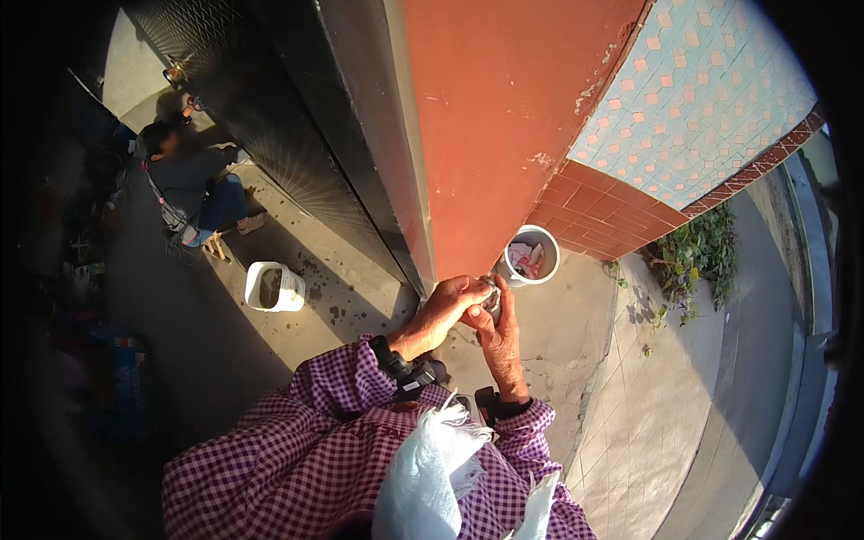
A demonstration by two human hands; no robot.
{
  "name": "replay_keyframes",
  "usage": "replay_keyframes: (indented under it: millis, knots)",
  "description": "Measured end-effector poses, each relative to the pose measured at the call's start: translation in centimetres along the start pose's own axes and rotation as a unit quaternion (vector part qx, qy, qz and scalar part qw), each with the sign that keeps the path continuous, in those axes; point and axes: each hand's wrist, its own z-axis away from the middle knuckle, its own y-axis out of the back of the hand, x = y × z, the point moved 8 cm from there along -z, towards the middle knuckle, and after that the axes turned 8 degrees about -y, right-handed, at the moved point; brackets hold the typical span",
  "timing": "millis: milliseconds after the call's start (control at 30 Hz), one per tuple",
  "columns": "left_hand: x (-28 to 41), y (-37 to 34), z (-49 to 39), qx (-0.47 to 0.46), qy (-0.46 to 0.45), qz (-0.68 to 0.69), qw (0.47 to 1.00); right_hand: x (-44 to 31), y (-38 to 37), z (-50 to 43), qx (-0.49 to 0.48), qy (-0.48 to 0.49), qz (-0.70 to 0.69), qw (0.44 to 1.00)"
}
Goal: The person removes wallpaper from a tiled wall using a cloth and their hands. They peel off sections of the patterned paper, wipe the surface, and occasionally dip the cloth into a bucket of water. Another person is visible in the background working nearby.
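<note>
My left hand (447,300) and my right hand (498,327) are close together in front of my chest. Between them they hold a small, dark grey, crumpled thing (495,307), perhaps a wet rag; the fingers cover much of it, so I cannot tell exactly what it is. My left thumb presses its upper side, while the right fingers wrap its far edge. Just beyond my hands, a white plastic bucket (552,265) with pinkish and white scraps (526,260) inside stands on the ground against the wall base.
A red-painted wall (486,128) rises ahead, beside a dark metal door (283,135). Left, a white square bucket (291,291) stands on the wet-spotted concrete. Farther left, a person (185,175) sits low, one arm raised to the door. A leafy plant (698,250) grows at right.
</note>
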Motion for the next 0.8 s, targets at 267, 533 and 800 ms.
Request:
replay_keyframes:
  millis: [267,533,800]
  knots:
    - [10.8,-0.3,-0.3,-0.008,-0.171,-0.165,0.971,-0.7,2.5,-3.9,-0.022,-0.032,-0.309,0.950]
    - [27.1,0.0,10.6,0.202,-0.582,-0.555,0.559,0.0,10.1,-7.1,0.014,-0.029,-0.267,0.963]
    - [33.7,1.7,7.6,0.462,-0.576,-0.379,0.557,-2.5,16.4,-10.4,-0.051,-0.035,-0.308,0.949]
